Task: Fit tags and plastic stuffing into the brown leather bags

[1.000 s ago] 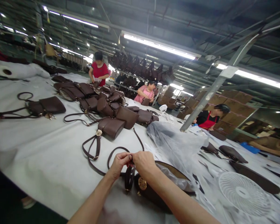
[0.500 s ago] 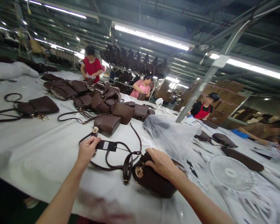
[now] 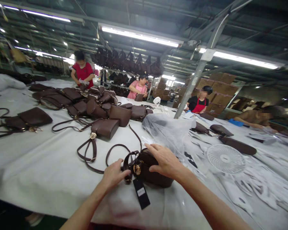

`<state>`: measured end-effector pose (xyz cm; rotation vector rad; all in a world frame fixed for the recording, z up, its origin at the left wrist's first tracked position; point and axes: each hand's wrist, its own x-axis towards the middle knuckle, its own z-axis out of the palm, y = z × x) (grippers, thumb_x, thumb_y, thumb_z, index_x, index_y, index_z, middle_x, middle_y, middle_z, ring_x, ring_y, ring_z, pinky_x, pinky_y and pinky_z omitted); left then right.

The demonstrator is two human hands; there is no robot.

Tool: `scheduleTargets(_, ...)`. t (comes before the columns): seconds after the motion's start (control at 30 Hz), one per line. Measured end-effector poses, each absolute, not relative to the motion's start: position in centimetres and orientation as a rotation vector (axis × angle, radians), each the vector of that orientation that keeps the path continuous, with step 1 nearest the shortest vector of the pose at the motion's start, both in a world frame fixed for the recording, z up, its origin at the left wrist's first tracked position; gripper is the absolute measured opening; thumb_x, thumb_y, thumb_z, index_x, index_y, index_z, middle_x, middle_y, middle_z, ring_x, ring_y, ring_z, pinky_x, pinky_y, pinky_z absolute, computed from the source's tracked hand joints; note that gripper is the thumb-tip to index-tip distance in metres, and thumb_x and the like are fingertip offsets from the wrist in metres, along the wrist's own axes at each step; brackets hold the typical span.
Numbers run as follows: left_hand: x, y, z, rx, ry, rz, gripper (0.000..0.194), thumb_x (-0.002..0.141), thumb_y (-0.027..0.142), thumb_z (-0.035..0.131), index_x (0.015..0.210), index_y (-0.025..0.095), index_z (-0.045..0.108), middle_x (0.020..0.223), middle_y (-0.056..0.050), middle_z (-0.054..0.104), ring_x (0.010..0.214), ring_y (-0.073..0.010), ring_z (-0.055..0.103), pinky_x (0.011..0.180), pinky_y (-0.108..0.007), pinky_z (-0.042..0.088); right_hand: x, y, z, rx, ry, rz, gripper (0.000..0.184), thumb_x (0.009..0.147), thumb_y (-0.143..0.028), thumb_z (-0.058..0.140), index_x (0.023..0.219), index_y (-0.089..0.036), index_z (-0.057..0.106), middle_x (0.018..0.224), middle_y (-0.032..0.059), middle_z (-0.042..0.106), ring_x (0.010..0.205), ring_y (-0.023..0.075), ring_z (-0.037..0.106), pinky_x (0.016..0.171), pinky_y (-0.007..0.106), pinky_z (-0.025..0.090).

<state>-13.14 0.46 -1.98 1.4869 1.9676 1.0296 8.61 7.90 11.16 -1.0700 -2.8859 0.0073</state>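
A dark brown handbag (image 3: 156,180) with a round gold charm (image 3: 137,169) lies on the white-covered table in front of me. Across its top rests my right hand (image 3: 165,161), fingers over the far edge and thumb against the near face, holding it. My left hand (image 3: 114,175) is at the bag's left end, thumb and fingers apart beside the looped strap piece (image 3: 127,166); whether it touches the strap is unclear. A black hang tag (image 3: 141,193) with a white label dangles by the charm. The thin shoulder strap (image 3: 110,150) curls out to the left.
Several brown bags (image 3: 98,108) are heaped beyond, one (image 3: 105,127) nearest me. Clear plastic wrap (image 3: 163,127) lies behind my right hand. A white fan (image 3: 225,158) and white strips (image 3: 266,182) are at right. A metal post (image 3: 190,86) rises from the far side; several co-workers work around the table.
My left hand has let go of the hang tag and moved right to the bag's strap. The tag now hangs by the charm. My right hand stays on the bag; the view has shifted.
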Motion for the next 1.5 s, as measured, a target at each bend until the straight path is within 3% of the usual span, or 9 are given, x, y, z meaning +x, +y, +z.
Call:
scheduleTargets(0.13,-13.4,2.8,-2.0,1.488,2.052,1.09,0.01,0.067,0.014,0.063,0.062,0.022,0.059,0.058,-0.002,0.058,0.068,-0.0227,0.058,0.063,-0.028,0.031,10.4,7.6,11.3,-1.106,-2.857,0.079,0.076,0.073,-0.026,0.071,0.142,-0.019,0.04,0.133,0.0138,0.053,0.118,0.0284,0.052,0.096,0.039,0.041)
scheduleTargets(0.37,-18.4,5.8,6.8,1.556,2.016,1.442,0.015,0.085,0.018,0.045,0.09,0.023,0.059,0.073,-0.001,0.062,0.076,-0.02,0.061,0.07,-0.027,0.038,11.6,7.4,11.7,-1.0,-2.795,0.304,0.061,0.079,-0.021,0.062,0.138,-0.02,0.047,0.139,0.012,0.05,0.123,0.025,0.051,0.105,0.038,0.038)
scheduleTargets(0.53,-15.6,7.3,11.9,1.451,1.188,1.632,0.011,0.072,0.019,0.06,0.082,0.019,0.055,0.085,-0.004,0.07,0.083,-0.0194,0.065,0.079,-0.03,0.046,10.2,9.1,12.9,-0.93,-2.488,0.485,0.052,0.086,-0.025,0.053,0.137,-0.017,0.047,0.135,0.013,0.055,0.123,0.0241,0.052,0.106,0.041,0.038)
scheduleTargets(0.73,-11.9,7.5,13.8,1.078,0.615,1.447,0.023,0.065,0.018,0.067,0.081,0.019,0.05,0.067,0.0,0.065,0.071,-0.0232,0.069,0.073,-0.037,0.05,6.3,12.0,14.8,-1.018,-1.78,1.645,0.065,0.099,-0.057,0.017,0.133,-0.01,0.045,0.092,0.0125,0.07,0.082,0.019,0.069,0.081,0.037,0.053)
scheduleTargets(0.83,-10.7,7.0,13.5,1.191,0.62,1.343,0.023,0.066,0.017,0.066,0.081,0.019,0.049,0.069,0.0,0.063,0.068,-0.0219,0.068,0.071,-0.036,0.05,3.9,13.4,14.4,-0.95,-1.595,1.917,0.076,0.095,-0.065,0.008,0.125,-0.009,0.05,0.076,0.0094,0.068,0.067,0.0186,0.067,0.067,0.033,0.055)
scheduleTargets(0.97,-9.3,7.2,11.5,1.324,0.853,1.429,0.037,0.062,0.015,0.07,0.091,0.021,0.047,0.083,0.001,0.06,0.07,-0.0157,0.063,0.066,-0.028,0.046,1.6,15.0,15.6,-0.779,-1.408,1.678,0.044,0.096,-0.045,0.043,0.131,-0.018,0.042,0.095,0.0087,0.068,0.078,0.0172,0.068,0.062,0.027,0.054)
scheduleTargets(1.17,-8.7,9.2,5.8,1.381,1.204,1.597,0.029,0.058,0.021,0.068,0.084,0.019,0.054,0.075,0.001,0.055,0.077,-0.0171,0.053,0.064,-0.025,0.039,1.6,15.1,22.3,-0.419,-1.446,1.565,0.039,0.076,-0.035,0.074,0.11,-0.019,0.062,0.101,0.008,0.071,0.084,0.0169,0.069,0.067,0.026,0.053)
scheduleTargets(1.37,-10.5,9.8,2.7,1.184,1.188,1.502,0.028,0.062,0.043,0.061,0.074,0.019,0.053,0.054,0.005,0.049,0.053,-0.0137,0.047,0.054,-0.025,0.034,5.4,17.2,25.3,-0.351,-1.235,1.445,0.03,0.069,-0.011,0.074,0.097,-0.017,0.065,0.089,0.0054,0.074,0.076,0.0156,0.07,0.069,0.028,0.056)
scheduleTargets(1.5,-13.0,9.0,3.5,1.178,1.216,1.549,0.024,0.061,0.039,0.061,0.072,0.018,0.054,0.05,0.006,0.046,0.049,-0.0109,0.042,0.05,-0.022,0.03,10.5,19.4,25.2,-0.389,-0.939,1.355,0.026,0.069,0.0,0.065,0.088,-0.018,0.062,0.081,0.0024,0.072,0.071,0.0132,0.07,0.066,0.026,0.059)
